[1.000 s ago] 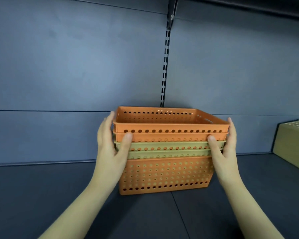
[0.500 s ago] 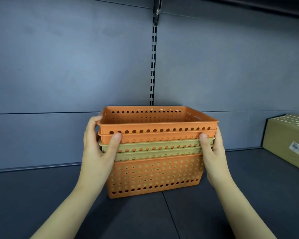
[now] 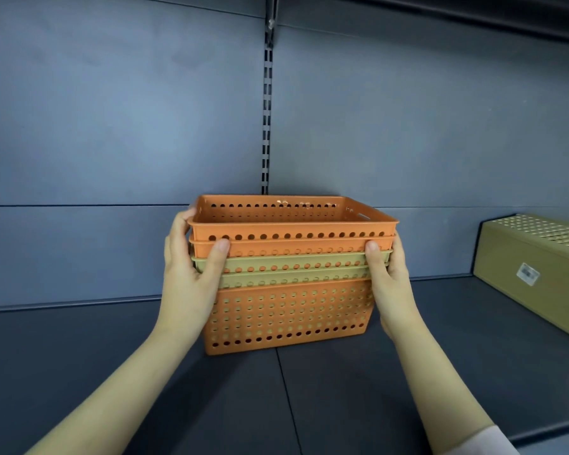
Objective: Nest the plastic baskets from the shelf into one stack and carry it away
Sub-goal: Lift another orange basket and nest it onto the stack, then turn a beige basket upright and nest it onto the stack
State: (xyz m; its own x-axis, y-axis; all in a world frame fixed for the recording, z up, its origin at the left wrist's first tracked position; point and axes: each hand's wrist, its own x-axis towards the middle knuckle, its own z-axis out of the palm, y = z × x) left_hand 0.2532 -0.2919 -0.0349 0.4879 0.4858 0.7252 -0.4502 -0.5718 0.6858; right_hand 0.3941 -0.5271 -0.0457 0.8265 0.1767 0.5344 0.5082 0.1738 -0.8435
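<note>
A stack of nested perforated plastic baskets stands in the middle of the dark shelf. Two orange rims sit on top, two olive-green rims below them, and an orange basket forms the outside. My left hand grips the stack's left side, thumb on the front by the second orange rim, fingers wrapped round the side. My right hand holds the right side the same way, thumb on the front corner. The stack's bottom appears to rest on the shelf, or just above it.
An olive-green perforated basket with a white label lies overturned at the right of the shelf. Behind the stack are the grey back panel and a slotted upright. Another shelf's edge runs across the top right.
The stack and both hands have shifted slightly left in view as the camera turned. The grip on both sides is unchanged.
</note>
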